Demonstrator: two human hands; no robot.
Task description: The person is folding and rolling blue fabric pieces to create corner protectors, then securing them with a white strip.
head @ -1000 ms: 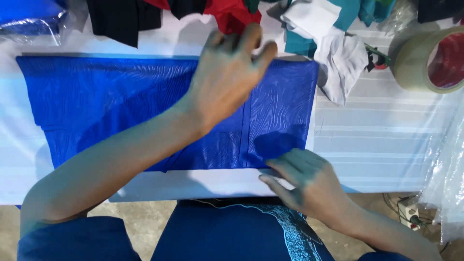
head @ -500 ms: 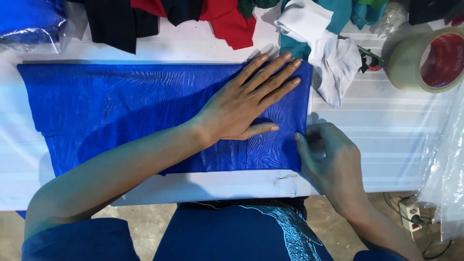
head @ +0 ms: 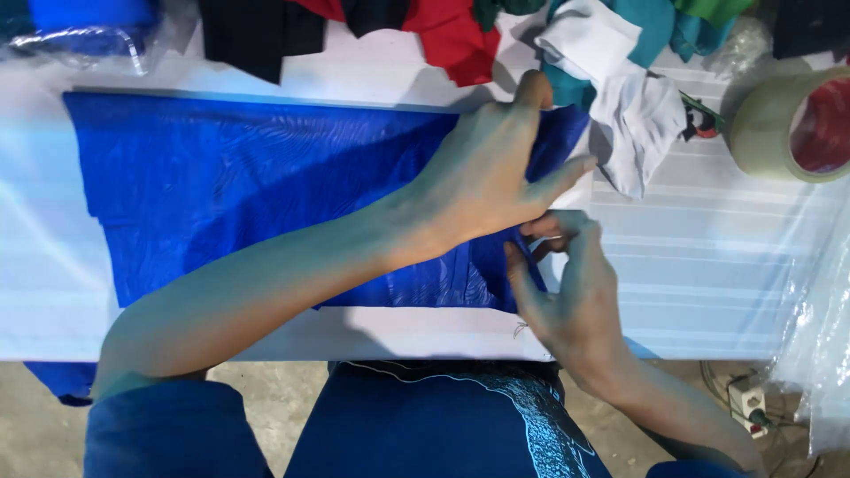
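A blue textured cloth [head: 248,186] lies folded flat across the white table [head: 708,265]. My left hand [head: 487,173] reaches over it and grips its right edge, fingers curled into the fabric. My right hand [head: 562,283] pinches the same edge just below, at the cloth's lower right corner, which is lifted and bunched.
A heap of black, red, teal and white cloth pieces [head: 611,71] lies along the far edge. A roll of clear tape [head: 788,124] sits at the far right. A plastic bag [head: 80,31] with blue cloth is at the far left. Clear plastic sheeting [head: 819,336] hangs at right.
My left hand went from lying flat on the cloth to gripping its right edge. My right hand moved in and pinched the lower right corner, which is now lifted.
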